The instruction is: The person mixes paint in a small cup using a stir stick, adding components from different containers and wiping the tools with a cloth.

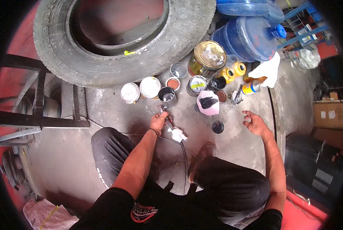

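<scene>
Left hand [158, 121]: fingers clamped round hosed metal tool [170, 125]. Right hand [257, 124]: fingers apart, curled, over floor [240, 145] near yellow-blue can [250, 88].

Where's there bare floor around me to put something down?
Bare floor lies between the black disc and your right hand. Another patch lies between the white-lidded cans and the black metal frame. It's crowded beside the tire and blue jugs, with cups and more cans; your left hand, gripping a hosed tool, is nearby.
</scene>
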`<state>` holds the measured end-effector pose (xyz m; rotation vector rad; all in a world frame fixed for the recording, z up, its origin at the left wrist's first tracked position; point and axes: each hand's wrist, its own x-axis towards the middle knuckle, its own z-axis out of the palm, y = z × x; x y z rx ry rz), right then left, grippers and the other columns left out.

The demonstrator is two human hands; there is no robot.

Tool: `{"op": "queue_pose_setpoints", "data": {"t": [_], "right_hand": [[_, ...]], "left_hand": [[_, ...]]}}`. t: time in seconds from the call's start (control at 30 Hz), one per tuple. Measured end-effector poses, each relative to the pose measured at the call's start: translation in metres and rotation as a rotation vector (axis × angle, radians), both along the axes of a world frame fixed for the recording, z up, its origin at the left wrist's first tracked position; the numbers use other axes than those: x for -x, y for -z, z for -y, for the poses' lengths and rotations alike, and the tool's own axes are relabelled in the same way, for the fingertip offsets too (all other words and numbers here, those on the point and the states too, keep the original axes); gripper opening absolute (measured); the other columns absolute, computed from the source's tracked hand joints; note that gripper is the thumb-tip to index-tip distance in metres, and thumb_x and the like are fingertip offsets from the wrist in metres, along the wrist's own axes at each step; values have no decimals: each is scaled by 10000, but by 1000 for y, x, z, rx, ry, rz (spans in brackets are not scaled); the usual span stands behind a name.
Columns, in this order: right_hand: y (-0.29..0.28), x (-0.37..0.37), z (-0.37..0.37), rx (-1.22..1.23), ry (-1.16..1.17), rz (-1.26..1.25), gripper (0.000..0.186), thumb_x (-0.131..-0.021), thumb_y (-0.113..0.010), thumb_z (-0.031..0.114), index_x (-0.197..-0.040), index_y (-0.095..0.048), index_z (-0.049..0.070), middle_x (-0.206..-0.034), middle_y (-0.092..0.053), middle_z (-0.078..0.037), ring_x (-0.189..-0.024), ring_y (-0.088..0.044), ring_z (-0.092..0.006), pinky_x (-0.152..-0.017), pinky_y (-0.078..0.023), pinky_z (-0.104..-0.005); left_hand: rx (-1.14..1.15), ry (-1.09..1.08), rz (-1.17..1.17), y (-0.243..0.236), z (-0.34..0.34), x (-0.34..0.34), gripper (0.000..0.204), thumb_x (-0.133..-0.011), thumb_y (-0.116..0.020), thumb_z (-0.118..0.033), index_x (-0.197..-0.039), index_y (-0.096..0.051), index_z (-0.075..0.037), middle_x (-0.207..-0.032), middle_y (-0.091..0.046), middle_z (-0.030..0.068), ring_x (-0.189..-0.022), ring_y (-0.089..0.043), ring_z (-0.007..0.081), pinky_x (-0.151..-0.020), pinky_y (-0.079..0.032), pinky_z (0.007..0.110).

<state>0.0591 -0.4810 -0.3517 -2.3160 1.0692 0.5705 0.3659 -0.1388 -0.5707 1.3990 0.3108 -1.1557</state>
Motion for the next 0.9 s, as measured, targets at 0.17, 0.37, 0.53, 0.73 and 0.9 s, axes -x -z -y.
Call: {"op": "queue_pose_setpoints", "data": {"t": [0.17,0.37,0.53,0.73,0.9], "right_hand": [[25,-23,15,-10,-70,105,459,-947,-743,143,-1393,-673,60,-1143,-796,-197,-1015,-776,-366,-933,-599,-453],[3,-160,-17,117,-464,545,160,-990,-696,146,-1118,-730,56,-1013,-768,-200,-878,-741,-433,-790,-591,-518],[70,-328,-40,606,-648,382,132,-978,-646,141,-1022,-723,43,-999,-774,-186,-914,-789,-348,-751,-635,-495],[128,-376,-42,715,-654,292,170,-975,-647,125,-1037,-792,62,-964,-810,-125,-895,-817,-295,-802,-662,-423],[137,-385,-42,688,-558,262,176,-982,-646,133,-1014,-811,79,-1009,-817,-169,-967,-818,-315,-842,-660,-431]], "left_hand": [[-42,5,-7,-5,2,1,171,-981,-756,-217,-1005,-747,-47,-884,-791,73,-725,-746,173,-678,-599,316],[67,-25,11,10,-6,7,189,-1009,-722,-233,-1046,-743,-48,-887,-787,81,-769,-754,183,-721,-602,320],[100,-56,63,4,-8,11,190,-1029,-704,-224,-1064,-747,-42,-939,-809,86,-825,-750,142,-674,-514,248],[59,-99,151,-27,-18,26,168,-999,-733,-182,-1048,-752,-22,-905,-784,56,-738,-655,98,-672,-495,269],[-52,-87,249,-43,-26,39,174,-953,-797,-195,-1013,-753,-38,-873,-749,5,-732,-634,80,-687,-500,265]]}}
